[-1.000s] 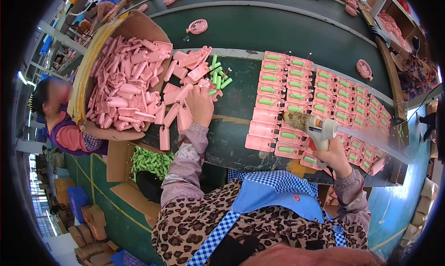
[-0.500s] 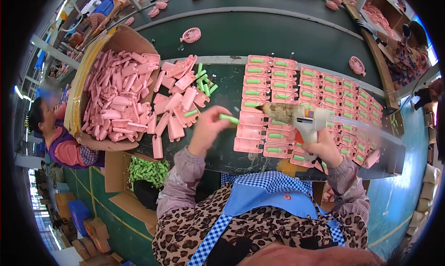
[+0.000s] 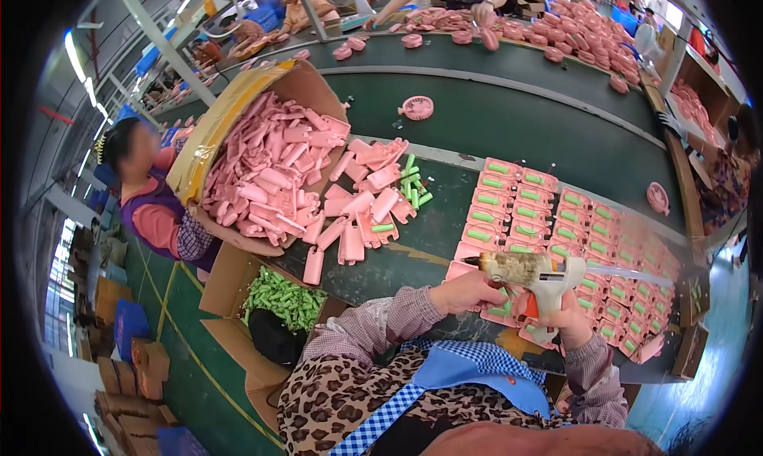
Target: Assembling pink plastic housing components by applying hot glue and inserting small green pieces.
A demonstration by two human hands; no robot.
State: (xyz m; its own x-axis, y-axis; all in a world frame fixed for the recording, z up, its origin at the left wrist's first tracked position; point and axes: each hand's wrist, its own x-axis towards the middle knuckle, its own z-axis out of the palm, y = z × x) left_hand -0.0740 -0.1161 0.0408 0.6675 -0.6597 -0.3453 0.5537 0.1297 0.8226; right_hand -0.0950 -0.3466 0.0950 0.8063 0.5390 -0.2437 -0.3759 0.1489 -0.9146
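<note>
Right hand (image 3: 574, 322) wrapped tight around the grip of a hot glue gun (image 3: 534, 275), white body crusted with old glue, nozzle aimed leftward over the near edge of the worktop (image 3: 413, 245). Left hand (image 3: 470, 291) right at the nozzle, fingers curled over a pink plastic shell (image 3: 499, 311) with a green piece in it; pinching or merely pressing, cannot tell, the fingertips being hidden under the gun. Shell at the near end of the rows of pink shells (image 3: 588, 245), laid edge to edge toward the worktop's right end, each with a green insert. Judged light, stiff and thin-walled, somewhat slick: best taken by the long side edges, clear of any fresh glue and the hot tip. Gun itself light, top-heavy, safe only by the handle. Toward the left end, a loose heap of pink shells (image 3: 362, 210) with green sticks (image 3: 412, 187), spilling from a tipped cardboard box (image 3: 230, 110). Open room scarce: a bare dark strip between heap and rows, little else. Beyond the far edge, a green conveyor belt (image 3: 517, 114) carrying round pink pieces. Below the near edge, a carton of green sticks (image 3: 282, 299). Another person in purple (image 3: 155, 210) at the left, well apart.
</note>
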